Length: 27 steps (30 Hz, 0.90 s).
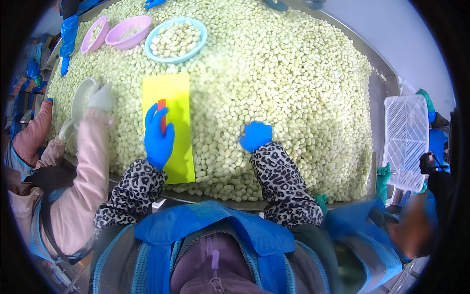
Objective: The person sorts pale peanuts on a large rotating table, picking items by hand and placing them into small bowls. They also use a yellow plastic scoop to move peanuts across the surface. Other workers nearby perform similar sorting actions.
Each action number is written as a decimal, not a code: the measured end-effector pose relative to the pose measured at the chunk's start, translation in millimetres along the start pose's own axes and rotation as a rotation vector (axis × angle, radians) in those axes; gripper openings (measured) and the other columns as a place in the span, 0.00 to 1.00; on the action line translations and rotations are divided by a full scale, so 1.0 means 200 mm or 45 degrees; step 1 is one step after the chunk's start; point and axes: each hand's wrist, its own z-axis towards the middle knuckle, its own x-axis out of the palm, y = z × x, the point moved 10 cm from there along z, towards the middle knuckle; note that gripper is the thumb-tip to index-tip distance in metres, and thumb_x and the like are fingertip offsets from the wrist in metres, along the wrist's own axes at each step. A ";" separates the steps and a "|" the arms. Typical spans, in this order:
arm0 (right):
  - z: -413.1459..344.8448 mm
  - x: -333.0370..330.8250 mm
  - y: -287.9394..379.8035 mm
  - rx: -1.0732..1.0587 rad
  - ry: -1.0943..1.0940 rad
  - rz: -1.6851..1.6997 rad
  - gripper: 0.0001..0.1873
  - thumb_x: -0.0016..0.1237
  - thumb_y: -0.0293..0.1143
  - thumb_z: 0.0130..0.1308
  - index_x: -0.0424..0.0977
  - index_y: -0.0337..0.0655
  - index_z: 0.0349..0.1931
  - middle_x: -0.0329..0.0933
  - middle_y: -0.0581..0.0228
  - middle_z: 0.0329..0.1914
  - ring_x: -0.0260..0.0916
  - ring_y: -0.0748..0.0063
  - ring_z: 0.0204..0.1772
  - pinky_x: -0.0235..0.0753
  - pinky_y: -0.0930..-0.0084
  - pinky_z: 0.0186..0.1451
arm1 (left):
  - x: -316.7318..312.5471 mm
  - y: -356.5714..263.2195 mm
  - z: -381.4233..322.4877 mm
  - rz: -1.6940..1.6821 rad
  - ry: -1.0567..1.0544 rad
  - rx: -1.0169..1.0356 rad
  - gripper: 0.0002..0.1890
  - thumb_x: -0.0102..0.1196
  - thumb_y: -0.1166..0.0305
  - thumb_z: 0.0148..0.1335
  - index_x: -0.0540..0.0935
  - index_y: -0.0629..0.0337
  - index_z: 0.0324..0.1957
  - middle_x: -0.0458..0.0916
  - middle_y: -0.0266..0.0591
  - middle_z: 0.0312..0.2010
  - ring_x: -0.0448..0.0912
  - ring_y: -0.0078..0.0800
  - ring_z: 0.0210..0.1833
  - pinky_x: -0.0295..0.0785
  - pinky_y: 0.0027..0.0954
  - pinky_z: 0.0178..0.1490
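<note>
My left hand (159, 137), in a blue glove, is over a yellow board or sheet (180, 147) with its fingers around a narrow red object (163, 123). The object's kind cannot be told. The yellow piece lies on a broad heap of pale green, oval beans or nuts (293, 92). To the right, my right hand (257, 136), gloved in blue too, rests on the heap with its fingers bent down. Its fingertips are hidden, so whether it holds anything cannot be seen.
A blue bowl (202, 47) of paler pieces and two pink bowls (137, 42) stand on the heap. At left, a co-worker's pale-gloved hand (101, 97) is at a whitish bowl (77, 103). The metal table rim (389, 75) borders the heap. Co-workers hold a white slatted crate (405, 143) at right.
</note>
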 end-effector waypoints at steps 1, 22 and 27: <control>0.00 0.01 0.00 -0.034 -0.039 0.003 0.19 0.48 0.49 0.63 0.83 0.47 0.45 0.80 0.59 0.46 0.78 0.60 0.51 0.75 0.60 0.52 | -0.01 -0.01 0.01 0.008 -0.005 0.002 0.23 0.55 0.77 0.62 0.74 0.59 0.61 0.64 0.55 0.67 0.66 0.50 0.69 0.65 0.41 0.69; -0.48 -0.36 0.09 -0.527 -0.880 1.046 0.16 0.54 0.35 0.63 0.77 0.40 0.50 0.76 0.55 0.43 0.74 0.52 0.46 0.74 0.59 0.47 | 0.42 -0.22 -0.07 -1.563 0.709 -1.097 0.16 0.46 0.60 0.74 0.79 0.61 0.51 0.80 0.36 0.44 0.76 0.25 0.41 0.71 0.28 0.43; -0.51 -0.09 0.19 -0.584 -0.717 1.091 0.16 0.55 0.35 0.64 0.78 0.40 0.51 0.77 0.55 0.43 0.76 0.53 0.44 0.76 0.62 0.45 | 0.14 -0.12 0.19 -1.435 0.285 -0.898 0.15 0.52 0.61 0.71 0.82 0.63 0.47 0.82 0.35 0.42 0.75 0.23 0.38 0.69 0.25 0.42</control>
